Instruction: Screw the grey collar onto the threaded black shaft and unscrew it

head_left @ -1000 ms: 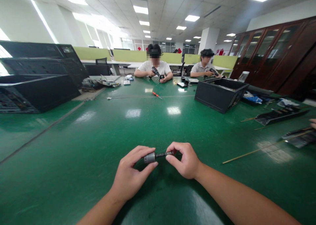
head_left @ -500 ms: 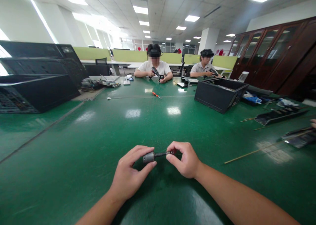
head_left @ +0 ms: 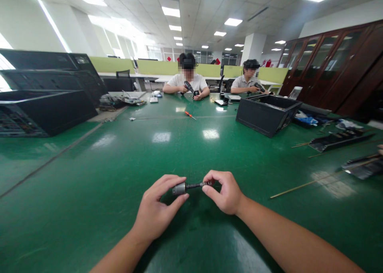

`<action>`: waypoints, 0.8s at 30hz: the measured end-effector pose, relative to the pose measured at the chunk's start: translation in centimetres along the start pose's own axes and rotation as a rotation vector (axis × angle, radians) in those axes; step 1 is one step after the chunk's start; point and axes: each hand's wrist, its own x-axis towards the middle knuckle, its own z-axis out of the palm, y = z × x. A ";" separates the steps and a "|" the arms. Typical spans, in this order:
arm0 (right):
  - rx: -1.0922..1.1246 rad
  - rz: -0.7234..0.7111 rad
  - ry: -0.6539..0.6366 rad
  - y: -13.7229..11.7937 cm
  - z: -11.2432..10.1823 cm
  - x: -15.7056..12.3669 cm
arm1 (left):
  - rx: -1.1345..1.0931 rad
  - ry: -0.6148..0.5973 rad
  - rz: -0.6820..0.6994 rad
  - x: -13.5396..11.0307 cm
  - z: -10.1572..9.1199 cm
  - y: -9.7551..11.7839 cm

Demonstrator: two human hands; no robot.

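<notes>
A short grey metal cylinder (head_left: 179,188) with a thin dark shaft (head_left: 194,186) lies roughly level just above or on the green table; I cannot tell which. My left hand (head_left: 157,207) grips the cylinder between thumb and fingers, leaving its outer side in view. At the shaft's far end, my right hand (head_left: 226,193) pinches a small coiled, spring-like piece (head_left: 207,183), partly hidden by the fingertips. The shaft's middle stretch shows bare between the two hands.
An orange screwdriver (head_left: 189,115) lies ahead on the green table (head_left: 119,177). Dark metal cases stand left (head_left: 60,109) and right (head_left: 260,115). Thin rods (head_left: 311,181) and dark trays lie at right. Two people holding power drills sit across; another hand shows at the right edge.
Both hands and the cylinder have barely shifted. Slightly more of the coiled piece shows at my right fingertips.
</notes>
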 end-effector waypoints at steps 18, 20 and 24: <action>0.013 -0.002 0.014 0.2 0.0 0.1 | 0.031 0.018 0.033 0.2 0.0 -0.1; 0.014 -0.003 0.012 0.2 0.0 0.1 | 0.025 0.022 0.038 0.1 0.0 -0.2; 0.020 0.000 0.014 0.3 0.0 0.1 | 0.022 0.028 0.047 0.2 -0.1 -0.3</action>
